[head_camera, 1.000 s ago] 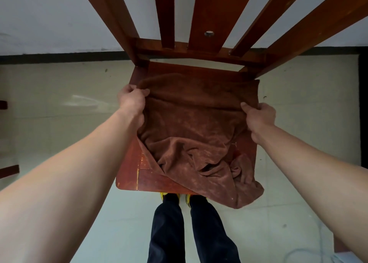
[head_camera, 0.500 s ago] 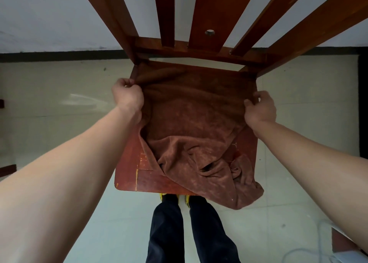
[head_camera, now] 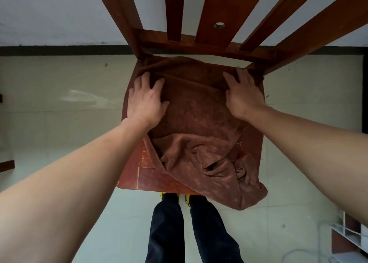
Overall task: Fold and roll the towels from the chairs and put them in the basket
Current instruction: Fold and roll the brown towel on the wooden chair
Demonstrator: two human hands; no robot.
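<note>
A brown towel [head_camera: 197, 121] lies on the seat of a red-brown wooden chair [head_camera: 155, 179]. Its far edge reaches the chair's back rail, and its near part is bunched, with one corner hanging over the seat's front right edge. My left hand [head_camera: 146, 99] lies flat on the towel's left side with fingers spread. On the towel's right side, near the far corner, my right hand [head_camera: 242, 93] presses flat with fingers straight. No basket is in view.
The chair's slatted back [head_camera: 219, 14] rises close in front of me. My dark-trousered legs [head_camera: 185, 229] stand at the seat's front edge. Pale tiled floor surrounds the chair, with a white wall behind. A shelf-like object [head_camera: 350, 241] sits at the lower right.
Both hands carried the towel's far edge toward the chair back, then let go of it. They now lie flat on the cloth with fingers spread.
</note>
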